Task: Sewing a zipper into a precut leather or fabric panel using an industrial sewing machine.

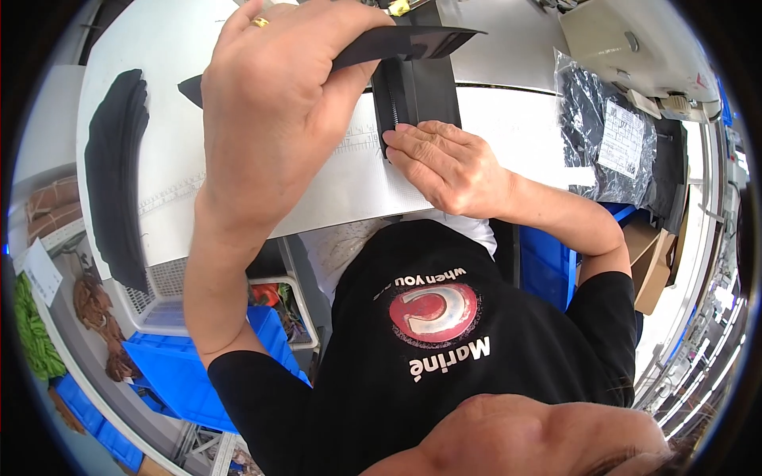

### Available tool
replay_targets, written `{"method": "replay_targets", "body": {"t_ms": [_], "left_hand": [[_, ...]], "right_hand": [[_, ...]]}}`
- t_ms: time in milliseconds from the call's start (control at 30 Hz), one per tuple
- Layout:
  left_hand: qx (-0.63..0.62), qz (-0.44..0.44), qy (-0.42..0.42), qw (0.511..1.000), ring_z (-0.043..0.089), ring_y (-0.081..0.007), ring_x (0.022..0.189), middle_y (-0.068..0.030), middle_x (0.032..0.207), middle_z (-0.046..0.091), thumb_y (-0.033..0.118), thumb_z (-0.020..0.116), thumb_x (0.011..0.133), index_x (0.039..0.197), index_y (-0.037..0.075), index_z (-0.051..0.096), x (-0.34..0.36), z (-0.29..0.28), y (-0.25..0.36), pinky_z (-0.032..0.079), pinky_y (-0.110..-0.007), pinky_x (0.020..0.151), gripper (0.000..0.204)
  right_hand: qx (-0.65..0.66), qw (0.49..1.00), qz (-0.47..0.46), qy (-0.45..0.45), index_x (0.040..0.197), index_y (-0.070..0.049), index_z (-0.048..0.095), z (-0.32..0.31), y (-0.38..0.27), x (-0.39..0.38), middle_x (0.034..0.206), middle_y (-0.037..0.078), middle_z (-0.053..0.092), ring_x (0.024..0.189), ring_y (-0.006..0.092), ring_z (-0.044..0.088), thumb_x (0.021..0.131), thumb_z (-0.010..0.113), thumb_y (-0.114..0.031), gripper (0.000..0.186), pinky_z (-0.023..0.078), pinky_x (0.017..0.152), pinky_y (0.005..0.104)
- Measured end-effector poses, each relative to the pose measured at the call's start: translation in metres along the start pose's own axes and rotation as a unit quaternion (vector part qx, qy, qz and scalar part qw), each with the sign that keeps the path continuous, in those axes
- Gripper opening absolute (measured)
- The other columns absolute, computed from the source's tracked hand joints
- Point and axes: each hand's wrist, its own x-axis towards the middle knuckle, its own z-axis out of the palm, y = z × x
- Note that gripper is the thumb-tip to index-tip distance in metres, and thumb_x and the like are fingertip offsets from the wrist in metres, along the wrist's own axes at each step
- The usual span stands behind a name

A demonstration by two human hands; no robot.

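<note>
My left hand (274, 119), with a gold-coloured ring on one finger, is raised over the white table. Between its thumb and fingers it pinches a thin black fabric strip (409, 41), whose pointed far end sticks out to the right. Beneath that strip lies a black fabric piece (429, 91) with a zipper (394, 103) running along it. My right hand (448, 170) rests on the near end of this zippered piece, fingers together and fingertips pressed down by the zipper's edge. Part of the zippered piece is hidden under the raised strip.
A stack of black fabric pieces (115, 178) lies at the table's left. A ruler marking (171, 194) crosses the tabletop. At the right are a clear plastic bag (583, 119) of black material and a pale sewing machine (635, 40). Blue bins (178, 373) stand below the table.
</note>
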Motion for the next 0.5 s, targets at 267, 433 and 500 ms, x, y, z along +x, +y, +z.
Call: {"method": "replay_targets", "body": {"t_ms": [267, 433, 500], "left_hand": [[-0.017, 0.004, -0.007, 1.0, 0.066, -0.0165, 0.078, -0.0024, 0.087, 0.071, 0.003, 0.063, 0.084, 0.099, 0.008, 0.069, -0.002, 0.0, 0.004, 0.034, -0.043, 0.105, 0.017], [-0.016, -0.013, -0.032, 0.999, 0.066, -0.022, 0.086, -0.0063, 0.095, 0.07, -0.003, 0.064, 0.075, 0.101, 0.008, 0.068, -0.024, 0.0, 0.017, 0.041, -0.043, 0.099, 0.028], [-0.056, -0.042, -0.072, 0.995, 0.065, -0.0285, 0.095, -0.0094, 0.103, 0.069, -0.009, 0.063, 0.064, 0.102, 0.005, 0.067, -0.045, 0.004, 0.027, 0.046, -0.043, 0.092, 0.041]], "right_hand": [[0.005, 1.0, -0.008, 0.006, 0.091, 0.004, 0.067, -0.001, 0.0, -0.002, 0.104, 0.017, 0.068, 0.091, 0.0249, 0.068, 0.066, 0.064, -0.006, 0.027, 0.055, 0.082, 0.0364], [-0.007, 1.0, 0.012, -0.021, 0.09, 0.004, 0.064, -0.006, -0.008, -0.002, 0.099, 0.015, 0.067, 0.092, 0.026, 0.067, 0.069, 0.062, -0.01, 0.025, 0.054, 0.086, 0.0372], [-0.014, 0.999, 0.022, -0.046, 0.091, 0.004, 0.064, -0.011, -0.018, -0.006, 0.098, 0.015, 0.067, 0.094, 0.0267, 0.066, 0.072, 0.063, -0.011, 0.024, 0.053, 0.088, 0.0383]]}}
